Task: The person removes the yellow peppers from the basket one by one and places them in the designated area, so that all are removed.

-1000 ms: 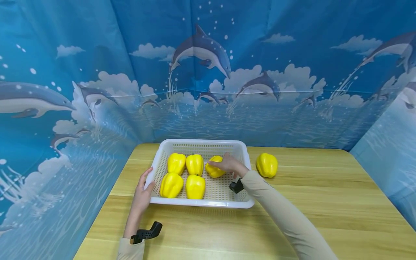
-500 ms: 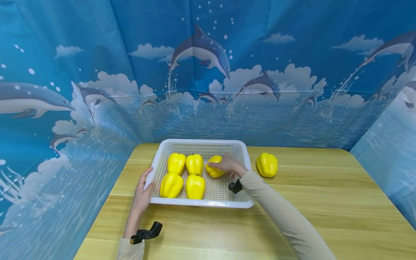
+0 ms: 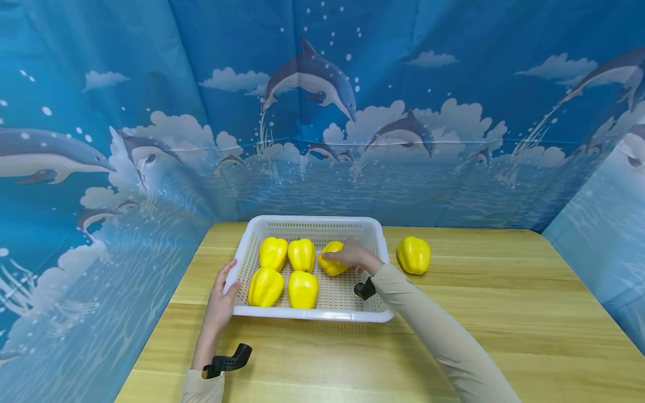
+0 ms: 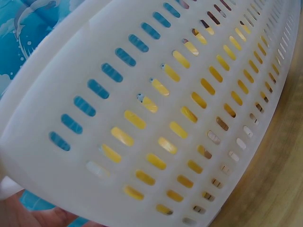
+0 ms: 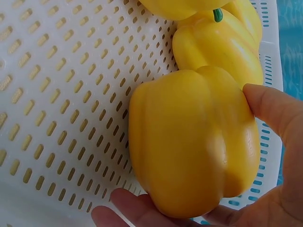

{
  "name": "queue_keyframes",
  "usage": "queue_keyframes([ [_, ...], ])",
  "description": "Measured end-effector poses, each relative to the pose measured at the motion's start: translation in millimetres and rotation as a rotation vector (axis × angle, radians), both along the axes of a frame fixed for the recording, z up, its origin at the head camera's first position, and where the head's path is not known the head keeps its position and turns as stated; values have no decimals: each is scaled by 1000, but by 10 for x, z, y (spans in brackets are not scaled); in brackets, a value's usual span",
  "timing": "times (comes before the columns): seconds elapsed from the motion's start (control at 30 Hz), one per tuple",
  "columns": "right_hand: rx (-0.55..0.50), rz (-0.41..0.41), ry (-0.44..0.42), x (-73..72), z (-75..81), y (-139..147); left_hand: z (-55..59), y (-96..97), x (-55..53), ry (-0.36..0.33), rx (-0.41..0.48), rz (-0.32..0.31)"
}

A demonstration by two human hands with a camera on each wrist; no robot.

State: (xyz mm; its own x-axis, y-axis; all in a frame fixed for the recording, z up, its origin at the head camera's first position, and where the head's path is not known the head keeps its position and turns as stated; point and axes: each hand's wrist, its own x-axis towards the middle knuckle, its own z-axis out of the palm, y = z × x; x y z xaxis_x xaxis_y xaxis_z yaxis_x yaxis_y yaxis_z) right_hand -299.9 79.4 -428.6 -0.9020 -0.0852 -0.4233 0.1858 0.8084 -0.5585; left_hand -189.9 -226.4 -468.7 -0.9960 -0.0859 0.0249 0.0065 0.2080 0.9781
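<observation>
Left hand [image 3: 220, 302] holds the white basket [image 3: 312, 314] by its left rim, a black wrist camera [image 3: 229, 360] strapped behind it at the edge of a beige sleeve [image 3: 203, 387]. From where I stand, the basket sits on the wooden bench [image 3: 302, 364] with five yellow peppers inside. Nearest are the front-left pepper [image 3: 265, 286] and the front-right pepper [image 3: 303, 290], side by side. Beyond them, the back-left pepper [image 3: 274, 253] and the back-middle pepper [image 3: 302, 256] sit close together. To their right, the right hand [image 3: 353, 255] grasps the held pepper [image 3: 331, 259], thumb on one side, fingers on the other; I can't tell whether it touches the basket floor. Just beside the basket, the outside pepper [image 3: 414, 255] rests on the bench. Behind hangs a blue curtain [image 3: 322, 184] printed with dolphins.
</observation>
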Motion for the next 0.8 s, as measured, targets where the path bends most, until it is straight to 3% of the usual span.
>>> queue_keyframes([
  [0.8,-78,17,146,41,-24,12,6,-14,0,-4,-8,-4],
])
